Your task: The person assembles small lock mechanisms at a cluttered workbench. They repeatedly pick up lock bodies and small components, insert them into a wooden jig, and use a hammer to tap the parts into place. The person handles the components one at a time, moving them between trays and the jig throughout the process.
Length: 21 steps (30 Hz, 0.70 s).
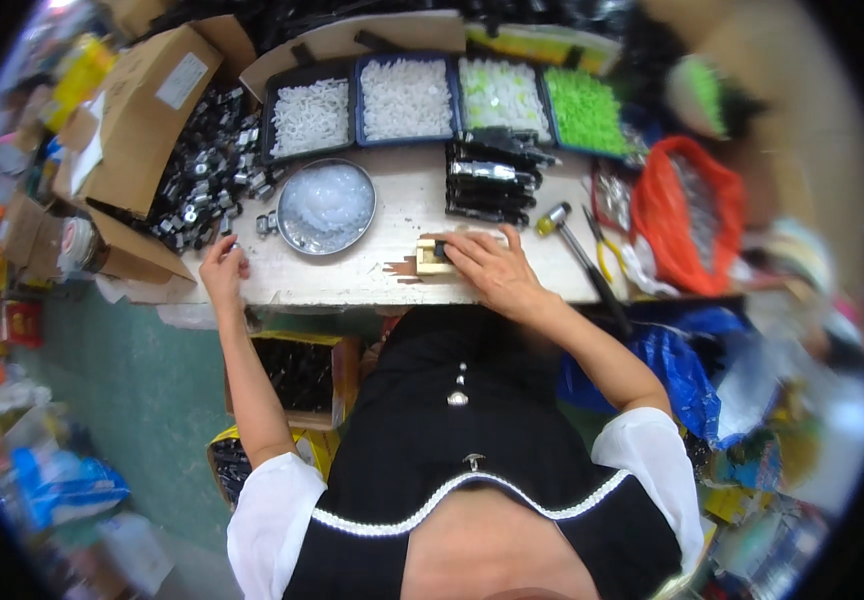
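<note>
My left hand [222, 270] is raised at the table's left front edge, its fingers pinched together around something too small to make out. Beside it is a heap of black and silver metal parts [207, 160]. Towards the middle, my right hand [497, 272] lies palm down with its fingertips on a small pale wooden block [434, 262], gripping its right side. A dark piece [440, 249] sits in the block's slot, partly covered by the fingers. Between my hands stands a round metal bowl [365, 228] of whitish, translucent material.
Trays of white pieces [407, 100] and green pieces [587, 110] line the back. Black parts [492, 180] are stacked before them. A hammer [582, 250], yellow-handled pliers [607, 255] and a red bag [680, 260] lie right. A cardboard box [142, 120] stands left.
</note>
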Motion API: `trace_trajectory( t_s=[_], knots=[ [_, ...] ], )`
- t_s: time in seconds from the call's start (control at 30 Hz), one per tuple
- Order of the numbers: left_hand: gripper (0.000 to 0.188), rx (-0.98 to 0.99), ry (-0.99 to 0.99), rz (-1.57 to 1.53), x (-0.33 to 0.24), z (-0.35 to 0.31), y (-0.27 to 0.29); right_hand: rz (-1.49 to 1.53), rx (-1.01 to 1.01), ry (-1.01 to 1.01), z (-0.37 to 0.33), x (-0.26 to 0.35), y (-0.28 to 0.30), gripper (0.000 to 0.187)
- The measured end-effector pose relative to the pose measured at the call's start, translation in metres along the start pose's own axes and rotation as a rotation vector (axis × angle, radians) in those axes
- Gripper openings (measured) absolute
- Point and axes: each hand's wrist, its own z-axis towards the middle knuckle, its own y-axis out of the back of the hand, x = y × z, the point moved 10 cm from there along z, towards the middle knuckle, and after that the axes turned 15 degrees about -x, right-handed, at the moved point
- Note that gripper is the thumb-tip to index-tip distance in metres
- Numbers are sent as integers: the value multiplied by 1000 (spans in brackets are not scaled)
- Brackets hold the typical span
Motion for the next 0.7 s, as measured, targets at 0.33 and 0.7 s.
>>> trace_trajectory(
  t_s=[0.33,0.7],
  knots=[
    [29,433,143,-441,-69,-111,-85,0,18,14,-1,3,-13,42],
    [14,574,-45,-136,-77,-199,-192,234,-480,-177,-9,-20,40,23]
  ],
)
